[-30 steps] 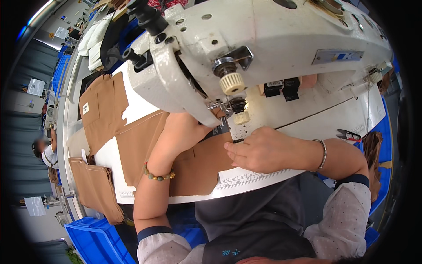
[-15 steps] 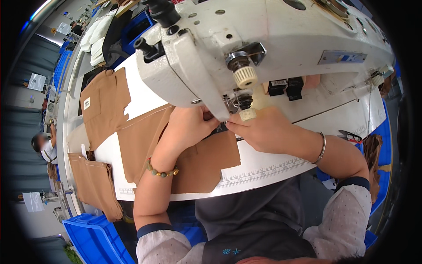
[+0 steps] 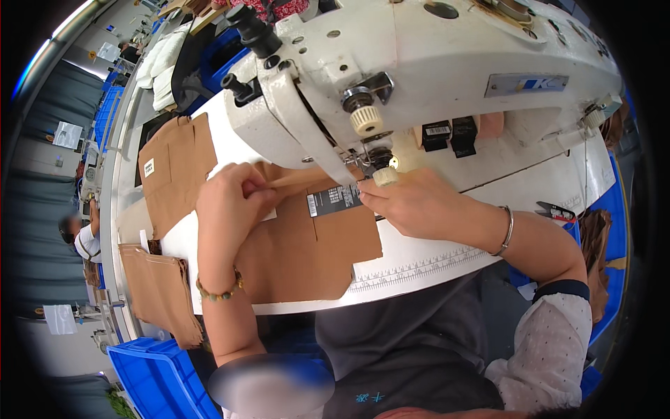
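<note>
cloth, brown, spread flat at the near side of the table; likely light, soft and limp, hardly fragile, apt to wrinkle or skew if tugged by a lone corner. best taken by a doubled edge, or steadied under flat fingers. farther in, label, black, lying over the cloth; seemingly thin, perhaps smoother and stiffer, so better pressed at the rim than pulled. at its right end, tips of the right hand, fingers nearly together; cannot tell whether pinching or only pressing. to the left, left hand, thumb closed against fingers on a raised fold of brown fabric, lifted behind the label. beyond, white machine, head overhanging the fold's far end.
</note>
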A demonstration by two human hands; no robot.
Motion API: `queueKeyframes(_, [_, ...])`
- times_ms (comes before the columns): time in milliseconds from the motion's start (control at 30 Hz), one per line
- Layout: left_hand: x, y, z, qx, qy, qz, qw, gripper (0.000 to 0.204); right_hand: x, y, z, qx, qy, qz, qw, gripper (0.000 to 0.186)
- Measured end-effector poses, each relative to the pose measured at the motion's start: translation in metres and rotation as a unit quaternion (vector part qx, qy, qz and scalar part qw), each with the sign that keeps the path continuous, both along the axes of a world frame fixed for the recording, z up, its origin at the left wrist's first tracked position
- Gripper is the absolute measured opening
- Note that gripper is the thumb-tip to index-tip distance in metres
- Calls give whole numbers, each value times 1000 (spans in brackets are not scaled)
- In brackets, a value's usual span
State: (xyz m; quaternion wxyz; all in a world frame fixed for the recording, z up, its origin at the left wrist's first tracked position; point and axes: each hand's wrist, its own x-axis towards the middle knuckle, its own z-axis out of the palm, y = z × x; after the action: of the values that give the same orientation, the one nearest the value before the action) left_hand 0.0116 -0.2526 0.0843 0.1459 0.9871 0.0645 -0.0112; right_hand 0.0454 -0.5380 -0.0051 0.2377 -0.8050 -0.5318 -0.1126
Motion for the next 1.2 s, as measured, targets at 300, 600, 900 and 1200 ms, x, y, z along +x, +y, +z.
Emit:
queueKeyframes(300, [-51,-51,-6,115,-47,-219,968,48,-2,-3,-3,33,-15,-30,999,15])
queueKeyframes(600, [-16,-54,-37,-15,137,-99,986,66,-3,-5,0,-57,-4,-38,998,41])
queueKeyframes(900, [-5,-49,-43,-208,79,-46,974,43,-4,-4,1,-70,-7,-40,997,40])
queueKeyframes(1200, [-45,-72,-28,-28,-65,-233,970,24,-4,-4,-4,-2,2,-33,999,6])
